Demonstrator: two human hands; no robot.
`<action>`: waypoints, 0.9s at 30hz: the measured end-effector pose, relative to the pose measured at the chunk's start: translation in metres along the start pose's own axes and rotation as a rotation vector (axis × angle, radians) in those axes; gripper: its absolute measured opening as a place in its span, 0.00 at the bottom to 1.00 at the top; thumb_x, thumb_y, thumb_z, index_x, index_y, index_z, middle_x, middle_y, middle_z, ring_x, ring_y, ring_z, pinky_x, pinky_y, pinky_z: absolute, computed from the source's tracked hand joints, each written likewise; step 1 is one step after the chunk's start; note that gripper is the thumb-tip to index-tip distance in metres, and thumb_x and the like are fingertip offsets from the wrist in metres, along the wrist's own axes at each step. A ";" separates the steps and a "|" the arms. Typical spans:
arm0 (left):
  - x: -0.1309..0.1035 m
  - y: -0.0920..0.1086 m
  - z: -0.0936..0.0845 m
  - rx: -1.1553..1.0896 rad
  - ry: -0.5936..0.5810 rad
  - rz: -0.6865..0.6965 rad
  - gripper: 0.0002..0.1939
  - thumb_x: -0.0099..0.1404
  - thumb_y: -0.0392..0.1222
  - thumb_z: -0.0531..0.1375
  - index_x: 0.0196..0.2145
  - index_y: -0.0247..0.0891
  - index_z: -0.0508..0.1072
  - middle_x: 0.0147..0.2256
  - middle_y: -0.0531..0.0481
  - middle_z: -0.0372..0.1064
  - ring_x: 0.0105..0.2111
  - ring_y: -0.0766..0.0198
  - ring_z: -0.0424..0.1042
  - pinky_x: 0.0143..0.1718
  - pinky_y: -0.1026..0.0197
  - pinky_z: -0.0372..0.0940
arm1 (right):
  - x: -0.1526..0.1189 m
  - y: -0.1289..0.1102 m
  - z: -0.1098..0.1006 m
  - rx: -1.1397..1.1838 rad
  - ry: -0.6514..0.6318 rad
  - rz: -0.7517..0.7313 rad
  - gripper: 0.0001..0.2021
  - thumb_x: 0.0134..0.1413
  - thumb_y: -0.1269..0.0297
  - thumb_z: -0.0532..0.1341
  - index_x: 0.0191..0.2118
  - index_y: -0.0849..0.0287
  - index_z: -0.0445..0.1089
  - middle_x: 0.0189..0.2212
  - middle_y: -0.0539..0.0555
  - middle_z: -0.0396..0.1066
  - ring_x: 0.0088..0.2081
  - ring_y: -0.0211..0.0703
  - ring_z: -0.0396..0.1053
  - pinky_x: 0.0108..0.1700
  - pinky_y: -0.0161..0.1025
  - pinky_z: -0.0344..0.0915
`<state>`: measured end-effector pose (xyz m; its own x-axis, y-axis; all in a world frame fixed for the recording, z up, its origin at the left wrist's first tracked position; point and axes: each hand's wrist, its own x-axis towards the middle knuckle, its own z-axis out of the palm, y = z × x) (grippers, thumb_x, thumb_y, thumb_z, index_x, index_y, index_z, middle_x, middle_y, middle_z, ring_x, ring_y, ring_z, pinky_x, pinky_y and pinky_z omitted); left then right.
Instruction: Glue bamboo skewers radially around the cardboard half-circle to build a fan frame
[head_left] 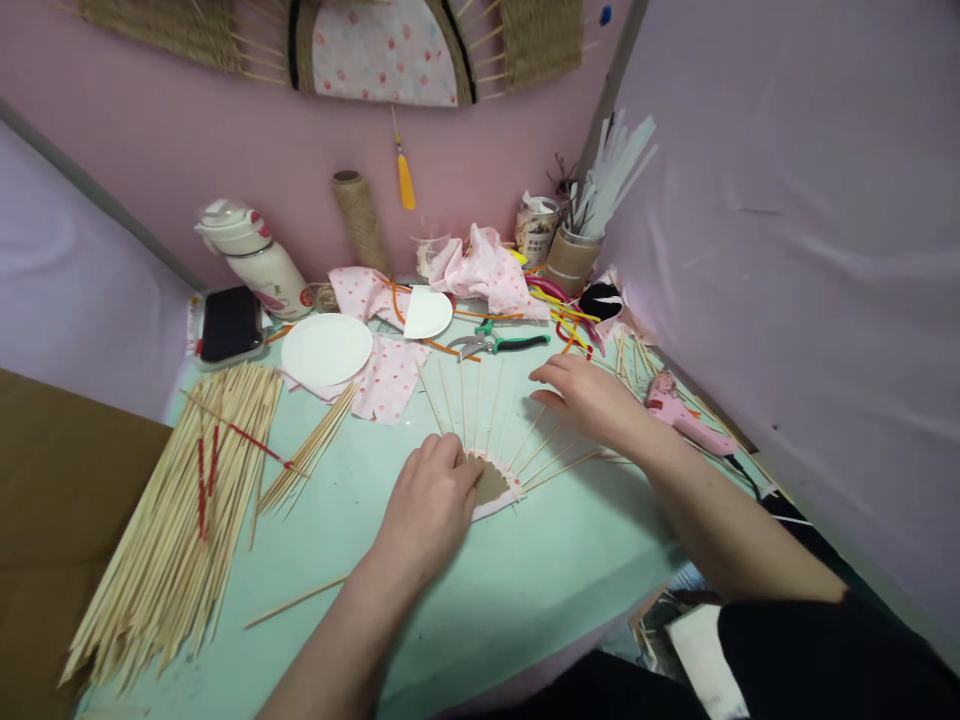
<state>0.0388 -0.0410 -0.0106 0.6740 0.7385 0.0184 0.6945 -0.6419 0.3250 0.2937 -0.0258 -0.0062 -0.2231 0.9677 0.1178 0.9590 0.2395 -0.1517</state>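
Note:
A half-round cardboard piece (491, 484) lies on the table, edged with pink dotted cloth. Thin wooden sticks (534, 440) spread from its curved edge like a fan. My left hand (435, 490) is closed over the left side of this fan frame, fingers bent and thumb against the cardboard, pinning it to the table; the fingertips are partly hidden. Above the right-hand sticks hovers my right hand (581, 395), its thumb and fingers apart, with nothing visible between them.
Loose sticks (172, 510) are heaped at left. Behind the frame lie green-handled pruning shears (499, 344), a white oval disc (327, 350) and pink dotted cloth (487, 270). A pink glue gun (686, 415) rests at right. A bottle (259, 262) and twine spool (360, 220) stand at back.

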 end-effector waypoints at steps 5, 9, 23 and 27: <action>-0.003 -0.005 -0.004 -0.011 0.085 -0.047 0.15 0.62 0.27 0.53 0.36 0.38 0.79 0.33 0.46 0.62 0.36 0.56 0.61 0.37 0.55 0.60 | -0.014 -0.042 0.007 0.151 -0.020 -0.141 0.09 0.64 0.67 0.56 0.41 0.59 0.74 0.36 0.57 0.72 0.41 0.47 0.67 0.41 0.42 0.63; -0.010 -0.003 0.000 -0.057 0.051 -0.026 0.15 0.62 0.27 0.54 0.39 0.37 0.78 0.34 0.46 0.62 0.37 0.56 0.60 0.37 0.55 0.61 | -0.035 -0.072 0.020 0.187 0.015 -0.213 0.11 0.64 0.68 0.54 0.40 0.59 0.75 0.34 0.57 0.71 0.36 0.46 0.64 0.38 0.42 0.60; -0.010 -0.002 0.017 -0.071 0.184 -0.011 0.17 0.66 0.27 0.49 0.41 0.35 0.76 0.31 0.47 0.61 0.33 0.59 0.57 0.32 0.56 0.60 | -0.057 -0.100 0.050 0.167 0.200 -0.053 0.13 0.62 0.69 0.54 0.48 0.64 0.72 0.34 0.58 0.71 0.35 0.47 0.60 0.35 0.45 0.53; -0.009 -0.002 0.020 -0.086 0.201 -0.005 0.17 0.66 0.26 0.49 0.41 0.34 0.77 0.31 0.47 0.61 0.33 0.59 0.57 0.33 0.56 0.61 | -0.057 -0.101 0.051 0.163 0.232 -0.059 0.13 0.62 0.70 0.54 0.48 0.65 0.72 0.33 0.57 0.71 0.35 0.47 0.60 0.35 0.44 0.52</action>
<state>0.0364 -0.0499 -0.0300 0.6010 0.7732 0.2024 0.6675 -0.6248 0.4051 0.2006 -0.1011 -0.0472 -0.2138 0.9122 0.3495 0.9005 0.3227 -0.2914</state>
